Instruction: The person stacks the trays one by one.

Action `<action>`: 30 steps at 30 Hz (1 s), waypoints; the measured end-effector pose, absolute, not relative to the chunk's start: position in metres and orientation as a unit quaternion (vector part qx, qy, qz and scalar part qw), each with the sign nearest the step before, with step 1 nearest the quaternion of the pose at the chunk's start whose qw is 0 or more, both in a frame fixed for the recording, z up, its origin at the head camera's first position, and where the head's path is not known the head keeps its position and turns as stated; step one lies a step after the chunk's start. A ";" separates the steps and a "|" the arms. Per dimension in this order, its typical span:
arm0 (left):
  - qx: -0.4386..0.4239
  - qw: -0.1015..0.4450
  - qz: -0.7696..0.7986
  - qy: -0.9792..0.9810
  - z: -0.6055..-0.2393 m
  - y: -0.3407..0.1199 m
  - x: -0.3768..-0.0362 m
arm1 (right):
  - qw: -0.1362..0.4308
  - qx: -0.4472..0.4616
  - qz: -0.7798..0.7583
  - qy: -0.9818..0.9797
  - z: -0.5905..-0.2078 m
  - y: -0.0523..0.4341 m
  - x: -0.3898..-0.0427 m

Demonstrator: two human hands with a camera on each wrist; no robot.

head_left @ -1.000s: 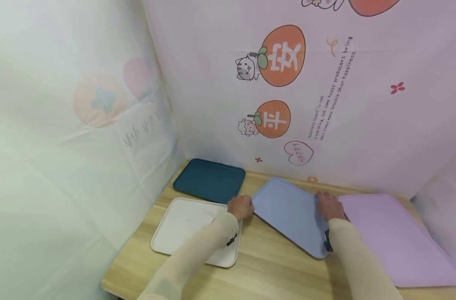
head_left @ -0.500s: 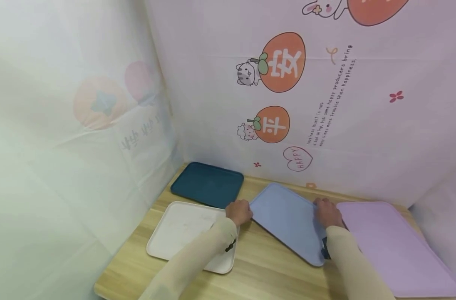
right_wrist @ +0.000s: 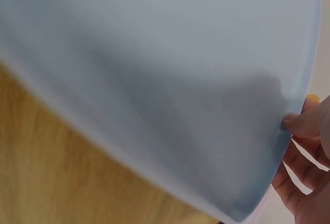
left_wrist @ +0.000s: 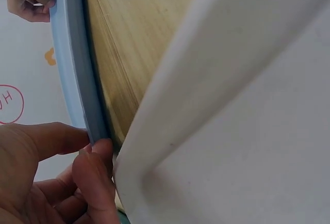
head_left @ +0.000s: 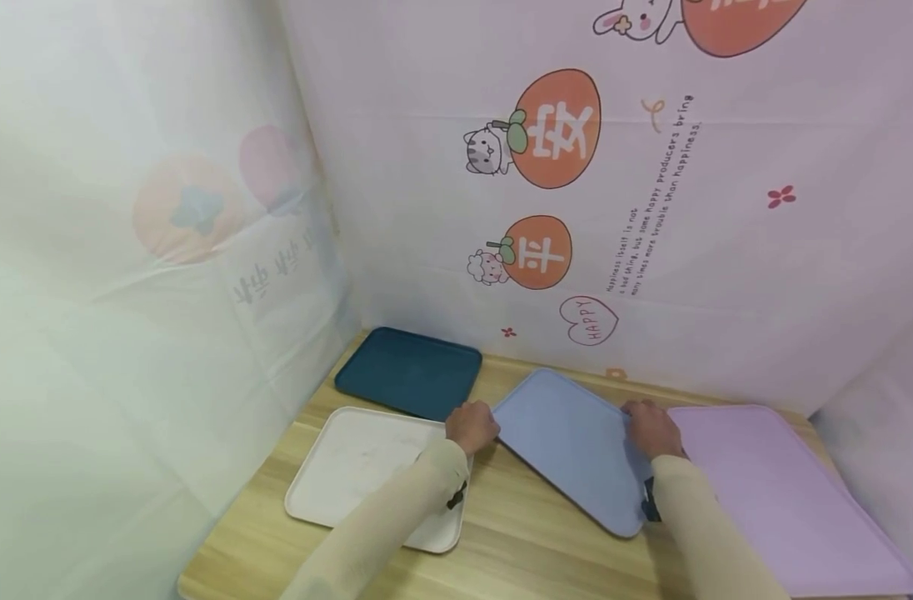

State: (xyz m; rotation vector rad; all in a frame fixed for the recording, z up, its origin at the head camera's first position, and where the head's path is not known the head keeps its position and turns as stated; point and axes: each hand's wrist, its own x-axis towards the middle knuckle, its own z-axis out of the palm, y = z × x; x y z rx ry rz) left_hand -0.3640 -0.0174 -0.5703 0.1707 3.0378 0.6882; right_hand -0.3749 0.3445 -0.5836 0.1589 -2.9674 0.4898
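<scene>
Head view: left hand (head_left: 471, 427) pinches blue tray (head_left: 572, 442) at its left edge, right hand (head_left: 651, 427) grips its right edge; tray between white tray (head_left: 351, 467) and purple tray (head_left: 786, 483); bare worktop (head_left: 531, 542) in front.

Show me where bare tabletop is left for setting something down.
Bare wood lies along the wooden table's near edge, between the white square tray and the light blue rectangular tray. The back is crowded: dark teal tray left, lilac mat right.
</scene>
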 end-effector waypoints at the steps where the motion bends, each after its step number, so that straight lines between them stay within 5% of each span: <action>1: 0.052 0.010 0.221 0.974 -0.571 -0.017 -0.364 | 0.061 0.054 0.163 -0.983 -0.584 0.345 -0.375; 22: 0.051 -0.028 0.251 0.966 -0.559 -0.010 -0.365 | 0.003 0.057 0.194 -0.979 -0.569 0.352 -0.370; 30: 0.060 -0.066 0.213 0.973 -0.599 -0.009 -0.394 | 0.007 0.081 0.214 -0.973 -0.571 0.358 -0.366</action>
